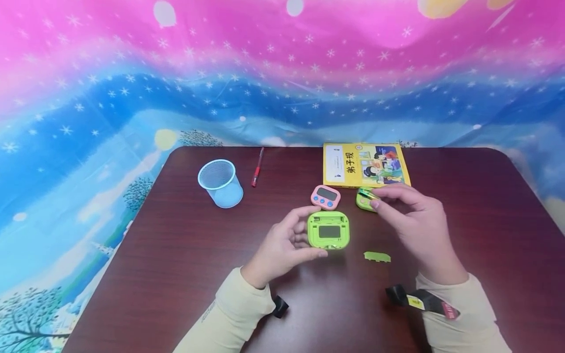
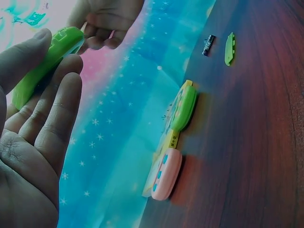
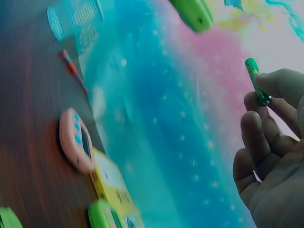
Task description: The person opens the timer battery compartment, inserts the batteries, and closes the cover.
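Observation:
My left hand (image 1: 282, 245) grips a green digital timer (image 1: 316, 240) between thumb and fingers, its back facing up with the battery slot uncovered. A metal spring shows at one end of the slot. With thumb and forefinger, my right hand (image 1: 419, 225) pinches a green battery (image 3: 256, 80), held apart from that timer. The green battery cover (image 1: 377, 257) lies on the table between the hands. In the left wrist view a dark battery (image 2: 208, 45) lies near this cover. A second green timer (image 1: 363, 202) sits behind my right fingers, partly hidden.
A pink timer (image 1: 325, 197) rests just beyond my left hand. A yellow book (image 1: 366, 165) lies along the table's back edge. Farther left are a red pen (image 1: 257, 171) and a light blue mesh pen holder (image 1: 225, 189). A patterned cloth (image 1: 265, 88) hangs behind the table.

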{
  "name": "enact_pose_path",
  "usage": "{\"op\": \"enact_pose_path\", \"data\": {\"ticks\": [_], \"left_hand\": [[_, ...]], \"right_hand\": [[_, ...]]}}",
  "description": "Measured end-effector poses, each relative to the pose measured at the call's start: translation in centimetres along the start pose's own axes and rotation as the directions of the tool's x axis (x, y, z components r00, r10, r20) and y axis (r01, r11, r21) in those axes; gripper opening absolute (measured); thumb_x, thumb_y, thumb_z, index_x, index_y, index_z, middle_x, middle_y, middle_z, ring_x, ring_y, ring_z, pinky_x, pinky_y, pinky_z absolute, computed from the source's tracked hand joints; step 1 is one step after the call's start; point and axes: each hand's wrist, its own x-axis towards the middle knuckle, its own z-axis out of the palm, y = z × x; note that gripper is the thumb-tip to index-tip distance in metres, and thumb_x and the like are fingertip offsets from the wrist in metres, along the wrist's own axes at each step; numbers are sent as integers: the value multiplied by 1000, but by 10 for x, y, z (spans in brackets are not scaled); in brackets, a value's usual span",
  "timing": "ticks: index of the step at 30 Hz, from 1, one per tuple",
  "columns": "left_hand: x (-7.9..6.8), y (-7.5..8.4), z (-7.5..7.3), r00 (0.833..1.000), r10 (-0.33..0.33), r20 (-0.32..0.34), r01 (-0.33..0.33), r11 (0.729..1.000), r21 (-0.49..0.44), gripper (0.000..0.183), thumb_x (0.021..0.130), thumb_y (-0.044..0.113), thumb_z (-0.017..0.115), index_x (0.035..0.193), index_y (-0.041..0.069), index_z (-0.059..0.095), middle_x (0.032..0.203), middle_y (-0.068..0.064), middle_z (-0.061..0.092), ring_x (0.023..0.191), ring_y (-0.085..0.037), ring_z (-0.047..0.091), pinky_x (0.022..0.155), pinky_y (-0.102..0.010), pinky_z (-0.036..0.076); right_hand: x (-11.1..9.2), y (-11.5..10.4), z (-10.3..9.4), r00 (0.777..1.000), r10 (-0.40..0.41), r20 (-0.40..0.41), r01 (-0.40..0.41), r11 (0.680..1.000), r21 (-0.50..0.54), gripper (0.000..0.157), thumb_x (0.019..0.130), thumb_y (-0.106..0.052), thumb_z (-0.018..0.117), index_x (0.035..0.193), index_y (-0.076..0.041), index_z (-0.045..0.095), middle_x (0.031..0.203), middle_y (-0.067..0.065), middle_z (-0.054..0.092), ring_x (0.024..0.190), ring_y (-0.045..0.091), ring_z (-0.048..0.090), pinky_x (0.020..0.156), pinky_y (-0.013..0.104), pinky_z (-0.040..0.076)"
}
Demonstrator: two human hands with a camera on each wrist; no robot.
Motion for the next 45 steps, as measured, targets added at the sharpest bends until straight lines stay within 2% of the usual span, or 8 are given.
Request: {"op": "enact_pose_path", "data": {"ticks": [9,18,23,25,28,32,40,45], "left_hand": [[1,3,1,1000,16,11,-16,999,29,78,78,2,85,144,16,46,110,-10,74,89,-15,72,81,-33,61],[1,3,4,999,27,37,-29,998,48,79,79,2,85,146,14,44,109,-11,74,92,-12,71,81,-32,61],[1,2,5,997,57,52,-60,996,59,78,79,1,84,145,14,44,108,-14,73,92,-11,71,79,-31,62],[1,2,5,997,60,55,-63,996,59,78,79,1,84,144,15,45,108,-15,73,92,-11,71,79,-31,62],[0,2,5,997,59,54,-62,997,51,78,78,0,85,144,14,45,108,-14,73,92,-12,71,79,-32,62],[0,1,5,996,56,63,-58,998,34,78,78,-1,84,144,14,45,110,-14,73,93,-13,71,79,-32,62],[-2,3,3,998,34,44,-34,999,-4,79,79,-2,83,145,17,44,113,-13,72,97,-13,71,82,-35,62],[-3,4,2,998,31,56,-30,999,-28,78,80,-3,82,146,17,44,116,-14,71,99,-13,71,83,-37,61]], "right_hand": [[-12,-10,20,971,-195,137,206,976,-70,26,80,-1,83,101,-16,79,98,-8,68,96,6,58,75,12,50],[-16,-13,21,907,-364,209,385,921,-64,31,72,7,84,95,-13,80,94,-11,60,89,5,53,57,19,44],[-17,-17,18,867,-448,220,476,875,-92,32,69,6,86,95,-11,81,92,-9,61,89,6,52,59,15,43],[-18,-19,17,868,-446,218,474,876,-94,33,68,5,87,95,-12,80,93,-10,62,90,6,53,64,13,45],[-19,-18,17,896,-391,211,413,908,-73,33,68,4,89,93,-16,79,92,-12,64,91,5,56,70,13,48],[-19,-16,17,922,-322,216,342,938,-59,30,70,2,89,91,-17,80,88,-14,62,91,5,56,65,15,48],[-18,-12,12,907,-316,279,330,944,-4,33,81,9,77,105,-13,79,94,-11,63,87,7,53,59,19,44],[-16,-9,12,939,-139,315,138,990,27,24,90,-2,74,110,-15,76,104,-4,65,95,11,59,73,17,53]]}}
